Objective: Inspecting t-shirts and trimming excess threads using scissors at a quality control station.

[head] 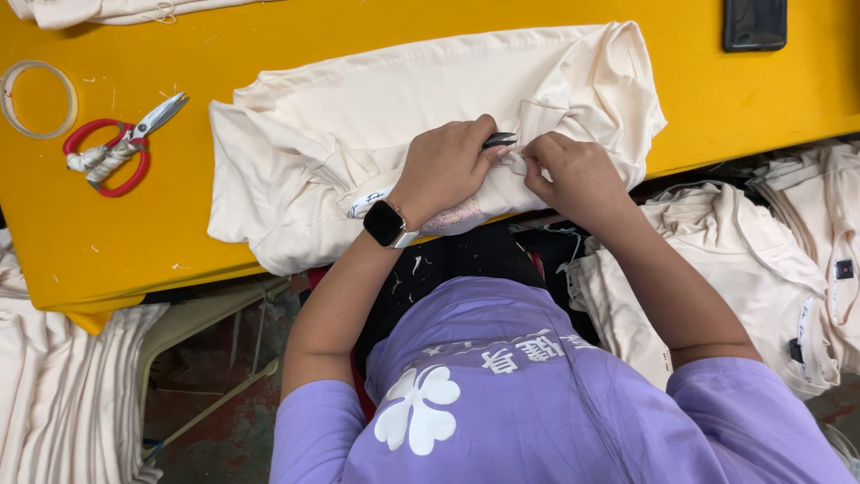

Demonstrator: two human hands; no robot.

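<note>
The left hand (445, 168) grips small dark snips (500, 139) in closed fingers, resting on a cream garment (376, 116) spread on the yellow bench (134, 242). The right hand (578, 175) pinches the fabric just beside the snips — fingers closed. Red-handled scissors (121, 148) lie well apart, near a tape roll (38, 99).

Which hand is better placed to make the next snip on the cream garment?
Left, probably. The left hand holds the small dark clippers, with their tips beside the spot on the cream garment that the right hand pinches. The right hand's fingers are busy holding the cloth.
</note>
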